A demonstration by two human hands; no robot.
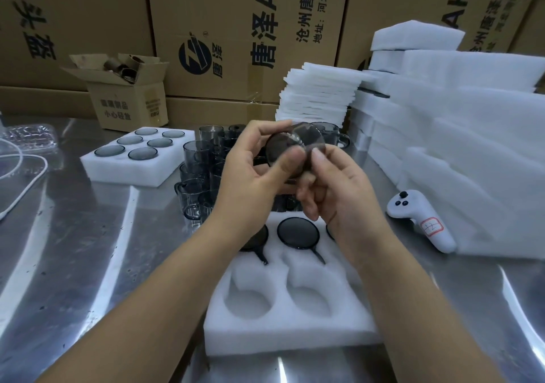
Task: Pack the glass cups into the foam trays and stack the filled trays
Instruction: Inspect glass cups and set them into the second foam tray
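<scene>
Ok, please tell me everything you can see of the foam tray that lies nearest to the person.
The near foam tray is a thick white block of soft-looking foam, lying flat on the shiny metal table. It has round pockets, each with a notch for a handle. Its far row holds dark glass cups; two near pockets are empty. The right forearm hides its right side.

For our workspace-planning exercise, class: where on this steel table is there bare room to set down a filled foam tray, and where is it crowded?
Free: the steel table between the white cable, the filled tray and the near tray; also the front right corner below the controller. Crowded: the loose cups between filled tray and foam stacks.
</scene>
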